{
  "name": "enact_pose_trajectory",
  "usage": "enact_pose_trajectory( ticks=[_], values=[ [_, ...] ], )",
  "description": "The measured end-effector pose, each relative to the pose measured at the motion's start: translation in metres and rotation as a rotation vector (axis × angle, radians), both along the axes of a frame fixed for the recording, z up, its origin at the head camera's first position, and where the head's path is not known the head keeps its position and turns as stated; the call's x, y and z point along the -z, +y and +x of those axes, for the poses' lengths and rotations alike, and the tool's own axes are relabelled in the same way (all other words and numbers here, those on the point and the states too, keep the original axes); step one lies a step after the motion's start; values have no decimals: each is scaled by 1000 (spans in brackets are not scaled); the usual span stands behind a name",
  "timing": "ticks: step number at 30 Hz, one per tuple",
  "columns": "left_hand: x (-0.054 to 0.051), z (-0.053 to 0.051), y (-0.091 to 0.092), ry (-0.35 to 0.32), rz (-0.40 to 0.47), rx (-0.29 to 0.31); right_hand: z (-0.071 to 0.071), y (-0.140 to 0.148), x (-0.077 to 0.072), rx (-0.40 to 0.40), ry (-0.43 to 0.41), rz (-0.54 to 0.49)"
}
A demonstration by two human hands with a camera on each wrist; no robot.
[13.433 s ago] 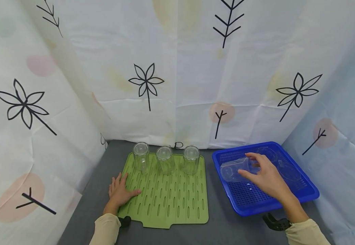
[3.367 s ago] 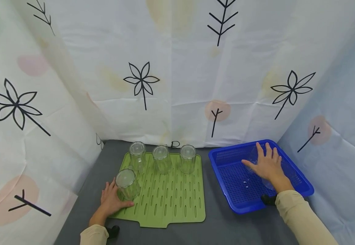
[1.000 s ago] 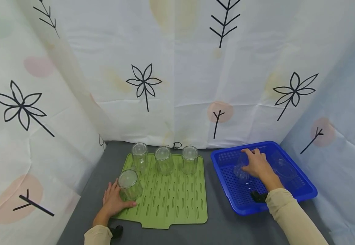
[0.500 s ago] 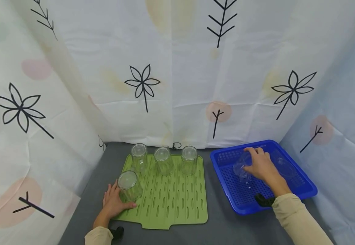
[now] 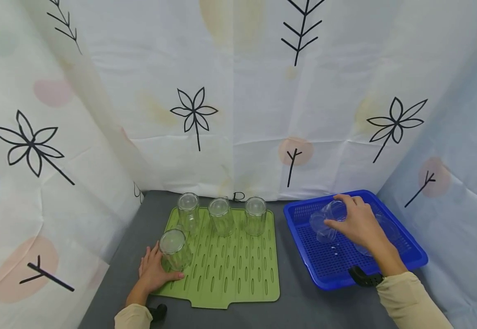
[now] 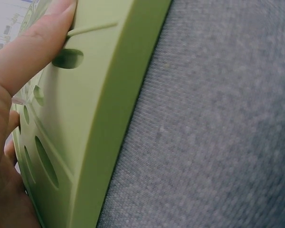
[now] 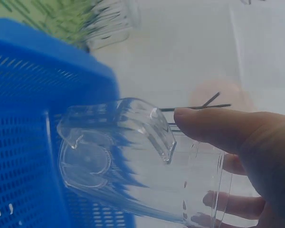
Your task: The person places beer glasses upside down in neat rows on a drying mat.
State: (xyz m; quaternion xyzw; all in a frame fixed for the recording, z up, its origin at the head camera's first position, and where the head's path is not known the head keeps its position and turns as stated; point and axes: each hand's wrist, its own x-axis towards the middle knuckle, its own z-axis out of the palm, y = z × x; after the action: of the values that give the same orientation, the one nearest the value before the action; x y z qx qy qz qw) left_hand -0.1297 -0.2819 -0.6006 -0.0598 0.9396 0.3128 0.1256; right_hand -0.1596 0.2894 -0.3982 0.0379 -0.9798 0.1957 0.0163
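Observation:
In the head view my right hand (image 5: 362,226) grips a clear glass mug (image 5: 325,221) near its rim, inside the blue basket. The right wrist view shows this mug (image 7: 133,161) lying tilted, its handle (image 7: 156,137) close to my thumb and its base away from the hand. My left hand (image 5: 154,272) rests on the left edge of a green draining mat (image 5: 238,274), fingers spread beside an upturned glass mug (image 5: 176,251). In the left wrist view the thumb (image 6: 33,47) lies along the mat's surface.
Three more upturned mugs stand in a row along the mat's back: left (image 5: 188,212), middle (image 5: 221,217) and right (image 5: 256,217). Other glassware (image 5: 386,228) lies at the right inside the basket (image 5: 316,274). Patterned cloth walls (image 5: 255,160) close off the back and sides.
A mug was added at the mat's front left since the oldest frame. Lately my right hand has taken hold of another mug in the basket and shifted slightly right. The left hand stays put.

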Motion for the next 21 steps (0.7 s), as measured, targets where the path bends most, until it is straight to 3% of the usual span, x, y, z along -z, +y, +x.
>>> enact_pose_trajectory(
  ticks=[11,21],
  values=[
    [1,0,0,19,-18,13,15,-8,-18,-66,96,-182],
    [-1,-1,1,12,-17,18,21,-21,-26,-117,9,-446]
  ],
)
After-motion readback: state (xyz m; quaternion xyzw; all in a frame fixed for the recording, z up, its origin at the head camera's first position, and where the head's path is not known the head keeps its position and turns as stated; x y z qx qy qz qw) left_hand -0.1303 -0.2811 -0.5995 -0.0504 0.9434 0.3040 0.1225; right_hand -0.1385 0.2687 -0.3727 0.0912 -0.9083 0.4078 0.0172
